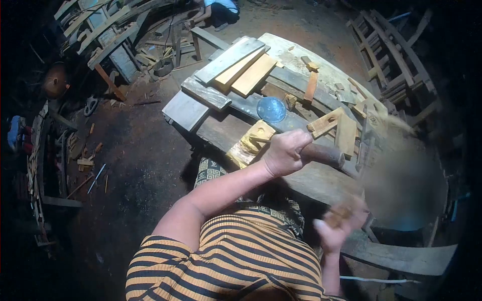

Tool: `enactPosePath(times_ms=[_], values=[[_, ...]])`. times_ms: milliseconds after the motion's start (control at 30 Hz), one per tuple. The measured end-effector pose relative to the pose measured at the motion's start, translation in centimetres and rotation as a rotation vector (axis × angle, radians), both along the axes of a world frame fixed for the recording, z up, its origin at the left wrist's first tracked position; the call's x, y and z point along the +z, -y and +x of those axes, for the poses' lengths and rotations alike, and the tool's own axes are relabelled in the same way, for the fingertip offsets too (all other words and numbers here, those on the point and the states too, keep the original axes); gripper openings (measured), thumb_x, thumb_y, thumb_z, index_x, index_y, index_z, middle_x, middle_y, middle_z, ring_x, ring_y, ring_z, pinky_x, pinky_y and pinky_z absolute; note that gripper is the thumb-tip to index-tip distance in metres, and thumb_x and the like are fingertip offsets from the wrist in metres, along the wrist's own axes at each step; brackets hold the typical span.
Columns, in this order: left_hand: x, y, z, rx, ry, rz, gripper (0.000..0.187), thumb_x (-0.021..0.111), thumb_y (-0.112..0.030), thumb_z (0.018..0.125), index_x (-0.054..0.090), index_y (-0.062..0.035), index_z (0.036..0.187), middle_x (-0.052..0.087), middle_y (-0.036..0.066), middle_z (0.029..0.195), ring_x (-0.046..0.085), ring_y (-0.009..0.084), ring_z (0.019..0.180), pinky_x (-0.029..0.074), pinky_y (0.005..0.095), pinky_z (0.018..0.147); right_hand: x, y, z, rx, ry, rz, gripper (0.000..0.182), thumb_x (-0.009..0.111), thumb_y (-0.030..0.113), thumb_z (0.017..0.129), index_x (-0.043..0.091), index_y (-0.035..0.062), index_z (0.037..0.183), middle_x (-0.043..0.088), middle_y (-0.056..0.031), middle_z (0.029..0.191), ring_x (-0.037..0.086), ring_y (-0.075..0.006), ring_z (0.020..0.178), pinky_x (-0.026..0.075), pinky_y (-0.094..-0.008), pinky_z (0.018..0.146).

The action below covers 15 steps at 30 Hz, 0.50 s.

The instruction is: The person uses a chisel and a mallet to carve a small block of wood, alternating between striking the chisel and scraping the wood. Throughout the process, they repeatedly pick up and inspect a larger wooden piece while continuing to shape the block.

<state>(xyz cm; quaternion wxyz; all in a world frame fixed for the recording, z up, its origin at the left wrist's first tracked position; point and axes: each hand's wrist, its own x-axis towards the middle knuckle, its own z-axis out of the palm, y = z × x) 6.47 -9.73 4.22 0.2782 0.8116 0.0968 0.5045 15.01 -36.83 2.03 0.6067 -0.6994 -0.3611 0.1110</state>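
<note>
My left hand is wrapped round a chisel, whose thick, dark handle sticks out on the right. Its thin shaft emerges on the left, over a yellowish wood block with a hole in its top. Whether the tip touches the wood cannot be made out. Lower right, my right hand is smeared by motion. Its fingers look curled around something brown that is too blurred to name. Beyond the left hand, a round blue-grey lid or dish sits on the workbench.
Planks are stacked at the bench's far left. Short wood pieces lie right of my left hand. A large blurred patch covers the right side. Timber racks stand behind, and another person is low at the back.
</note>
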Motion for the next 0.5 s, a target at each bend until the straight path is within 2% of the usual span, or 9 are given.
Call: enactPosePath(times_ms=[67, 100, 133, 200, 233, 300, 367, 400, 500], values=[[0.2, 0.2, 0.3, -0.019, -0.010, 0.012, 0.027, 0.072, -0.006, 0.061, 0.052, -0.0078, 0.080, 0.052, 0.010, 0.072, 0.057, 0.0322, 0.067, 0.047, 0.0389, 0.058, 4.0, -1.4, -1.4, 0.285, -0.525, -0.099, 0.110, 0.080, 0.022, 0.056, 0.020, 0.0142, 0.149, 0.048, -0.0045, 0.118, 0.051, -0.0172, 0.094, 0.047, -0.0280, 0.075], [0.0, 0.0, 0.5, -0.038, -0.005, -0.007, 0.027, 0.071, -0.006, 0.061, 0.052, -0.0077, 0.080, 0.052, 0.010, 0.072, 0.057, 0.0323, 0.067, 0.047, 0.0389, 0.058, 2.5, -0.9, 0.3, 0.108, -0.014, 0.011, 0.113, 0.082, 0.023, 0.054, 0.020, 0.0147, 0.149, 0.047, -0.0081, 0.119, 0.052, -0.0180, 0.096, 0.047, -0.0270, 0.074], [-0.4, 0.4, 0.4, -0.060, -0.011, -0.038, 0.027, 0.070, -0.005, 0.060, 0.052, -0.0077, 0.080, 0.052, 0.011, 0.072, 0.056, 0.0324, 0.067, 0.047, 0.0388, 0.057, 4.4, -1.6, -0.1, 0.027, -0.070, 0.192, 0.104, 0.080, 0.025, 0.056, 0.026, 0.0075, 0.144, 0.047, -0.0132, 0.118, 0.053, -0.0210, 0.096, 0.048, -0.0293, 0.074], [-0.7, 0.2, 0.4, -0.042, -0.045, -0.023, 0.027, 0.069, -0.003, 0.060, 0.052, -0.0075, 0.080, 0.052, 0.011, 0.072, 0.056, 0.0329, 0.066, 0.046, 0.0392, 0.057, 3.1, 3.2, 4.4, 0.133, -0.333, 0.167, 0.095, 0.080, 0.033, 0.058, 0.033, -0.0005, 0.134, 0.046, -0.0172, 0.116, 0.053, -0.0228, 0.094, 0.047, -0.0308, 0.074], [-0.7, 0.3, 0.4, -0.058, -0.042, -0.022, 0.027, 0.069, -0.003, 0.060, 0.052, -0.0075, 0.080, 0.052, 0.011, 0.072, 0.056, 0.0329, 0.066, 0.046, 0.0392, 0.057, 6.7, -0.4, 0.8, 0.080, -0.151, 0.507, 0.082, 0.077, 0.034, 0.064, 0.037, -0.0035, 0.125, 0.048, -0.0170, 0.111, 0.053, -0.0227, 0.092, 0.046, -0.0321, 0.076], [-0.5, 0.4, 0.4, -0.052, -0.023, -0.021, 0.027, 0.068, -0.003, 0.060, 0.052, -0.0076, 0.081, 0.051, 0.011, 0.072, 0.056, 0.0333, 0.066, 0.046, 0.0394, 0.057, 5.5, -0.4, 1.0, 0.167, -0.228, 0.578, 0.072, 0.074, 0.026, 0.065, 0.041, 0.0010, 0.124, 0.049, -0.0141, 0.108, 0.053, -0.0219, 0.093, 0.045, -0.0331, 0.080], [-0.2, 0.4, 0.4, -0.047, -0.014, -0.030, 0.028, 0.067, -0.002, 0.058, 0.052, -0.0075, 0.081, 0.051, 0.011, 0.071, 0.056, 0.0335, 0.067, 0.046, 0.0394, 0.057, 4.2, -0.8, -0.2, 0.139, -0.014, 0.058, 0.079, 0.080, 0.020, 0.065, 0.042, 0.0075, 0.132, 0.050, -0.0094, 0.119, 0.053, -0.0251, 0.104, 0.044, -0.0378, 0.092], [-0.3, 0.4, 0.2, -0.059, -0.015, -0.024, 0.028, 0.067, -0.002, 0.058, 0.052, -0.0075, 0.081, 0.051, 0.011, 0.071, 0.056, 0.0335, 0.067, 0.046, 0.0394, 0.057, 5.1, -2.4, 0.3, 0.181, 0.490, -0.180, 0.091, 0.079, 0.013, 0.063, 0.033, 0.0055, 0.141, 0.048, -0.0104, 0.129, 0.050, -0.0257, 0.117, 0.039, -0.0401, 0.100], [-1.1, -0.1, 0.5, -0.045, -0.015, -0.058, 0.032, 0.062, 0.002, 0.054, 0.055, -0.0066, 0.085, 0.054, 0.012, 0.074, 0.057, 0.0333, 0.068, 0.047, 0.0388, 0.058, 4.3, -2.9, 1.5, 0.255, 0.037, 0.060, 0.101, 0.078, 0.012, 0.060, 0.026, 0.0052, 0.146, 0.044, -0.0128, 0.135, 0.045, -0.0263, 0.124, 0.034, -0.0394, 0.106]])
